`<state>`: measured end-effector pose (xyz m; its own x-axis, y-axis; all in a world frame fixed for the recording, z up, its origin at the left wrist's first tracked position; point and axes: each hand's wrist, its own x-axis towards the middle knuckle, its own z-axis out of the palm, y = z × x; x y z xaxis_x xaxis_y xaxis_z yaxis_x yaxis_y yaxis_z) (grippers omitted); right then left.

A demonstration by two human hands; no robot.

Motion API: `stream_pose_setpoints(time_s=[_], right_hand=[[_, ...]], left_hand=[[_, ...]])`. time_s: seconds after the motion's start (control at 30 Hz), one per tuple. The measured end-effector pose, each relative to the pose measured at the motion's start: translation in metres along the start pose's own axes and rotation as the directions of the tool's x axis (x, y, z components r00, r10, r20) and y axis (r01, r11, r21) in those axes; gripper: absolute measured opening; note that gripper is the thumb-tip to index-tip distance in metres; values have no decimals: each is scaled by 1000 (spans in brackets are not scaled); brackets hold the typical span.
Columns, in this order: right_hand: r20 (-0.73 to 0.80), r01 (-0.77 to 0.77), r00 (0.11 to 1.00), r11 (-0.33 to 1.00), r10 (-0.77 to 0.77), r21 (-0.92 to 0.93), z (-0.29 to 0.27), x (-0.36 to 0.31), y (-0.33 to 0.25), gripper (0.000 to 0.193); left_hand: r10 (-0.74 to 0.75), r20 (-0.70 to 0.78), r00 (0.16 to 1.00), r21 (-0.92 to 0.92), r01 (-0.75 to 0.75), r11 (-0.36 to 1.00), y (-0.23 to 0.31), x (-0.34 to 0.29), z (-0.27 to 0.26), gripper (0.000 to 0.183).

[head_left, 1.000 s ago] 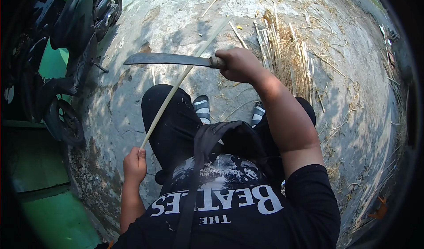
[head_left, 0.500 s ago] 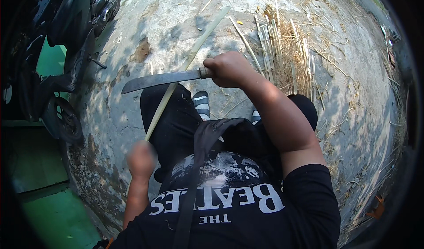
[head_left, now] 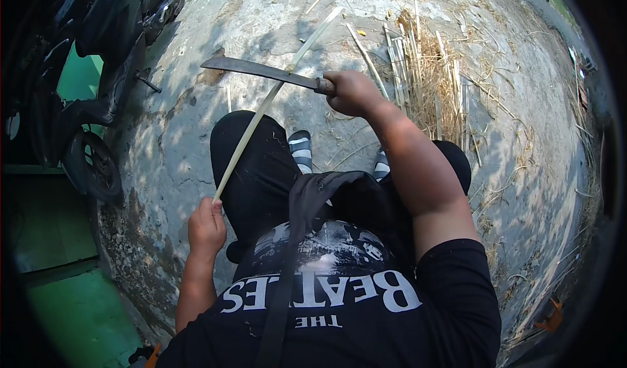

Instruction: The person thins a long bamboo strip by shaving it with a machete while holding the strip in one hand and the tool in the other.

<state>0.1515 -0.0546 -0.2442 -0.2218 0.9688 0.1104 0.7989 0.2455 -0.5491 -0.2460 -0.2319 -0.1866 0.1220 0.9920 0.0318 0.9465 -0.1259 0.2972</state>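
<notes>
A long, pale green bamboo strip [head_left: 251, 128] slants up and away across my left knee. My left hand [head_left: 207, 227] is closed round its near end. In my right hand [head_left: 354, 94] I grip the wooden handle of a machete [head_left: 255, 70], fingers wrapped round it. The long dark blade points left and lies across the strip's upper part, seeming to touch it. Beyond the blade the strip widens toward its far end above the concrete.
A pile of split strips and straw-like shavings [head_left: 428, 74] lies ahead on the right. Single strips [head_left: 367, 60] are scattered on the concrete ground [head_left: 173, 156]. At the left stands a dark motorbike [head_left: 98, 107] by a green wall. My sandalled feet [head_left: 301, 151] rest between my knees.
The machete has moved up along the strip, away from me, and its tip now angles upward. My right hand went farther out and right. My left hand still holds the strip.
</notes>
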Motion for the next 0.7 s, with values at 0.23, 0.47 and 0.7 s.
stream_pose_setpoints(time_s=[0.23,0.47,0.7], right_hand=[[26,130,991,983,-128,-129,4,-2,-31,10],[-91,-315,944,949,316,33,-5,10,31,20],[-26,81,996,990,-85,-117,4,-1,-14,13]], left_hand=[[-40,94,995,-28,43,999,8,6,-13,36],[-15,107,994,-76,23,997,4,7,-17,36],[-20,149,989,-70,31,997,3,9,-19,36]])
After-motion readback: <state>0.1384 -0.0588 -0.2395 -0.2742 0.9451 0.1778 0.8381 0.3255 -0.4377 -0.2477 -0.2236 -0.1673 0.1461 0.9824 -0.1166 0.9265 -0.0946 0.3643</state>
